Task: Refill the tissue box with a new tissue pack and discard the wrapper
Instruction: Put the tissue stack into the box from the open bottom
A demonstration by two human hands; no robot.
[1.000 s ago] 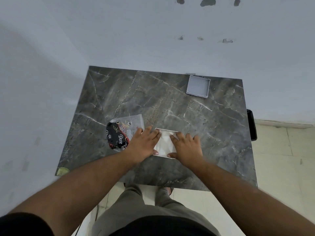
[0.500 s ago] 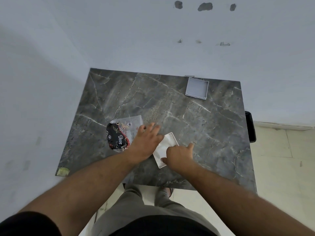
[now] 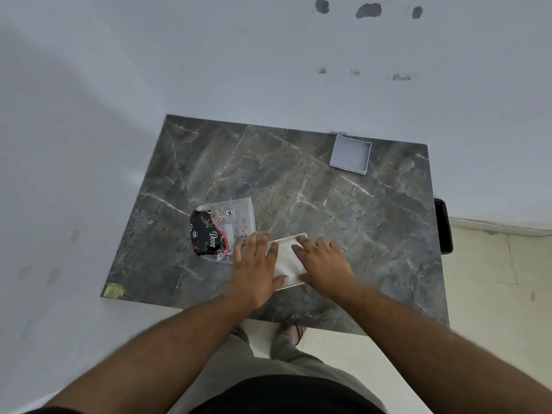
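We see both hands flat on a white tissue box [image 3: 285,261], near the front edge of the dark marble table [image 3: 373,222], a bit left of centre. The box is a shallow white square tray with a thin raised rim and rounded corners, sitting rotated so one corner points away from us. Inside we see white tissue, pale and slightly creased, filling what shows of the tray between the hands.

Left hand [image 3: 255,268]: palm down, fingers extended and together, lying over the left part of the box; fingertips reach past its left rim towards the wrapper. Nothing pinched or gripped, just pressing flat.

Right hand [image 3: 324,264]: palm down, fingers spread a little, covering the right part of the box, thumb at the near edge. Also open and flat, holding nothing.

Wrapper [image 3: 222,231]: clear plastic with a black and red printed patch reading "Dove", lying flat and crumpled on the table just left of the box, its near right edge touching or under the left fingertips; we cannot tell which.

A grey square lid [image 3: 350,155] sits at the far right of the table, well apart from the box. It is shallow, with its rim up.
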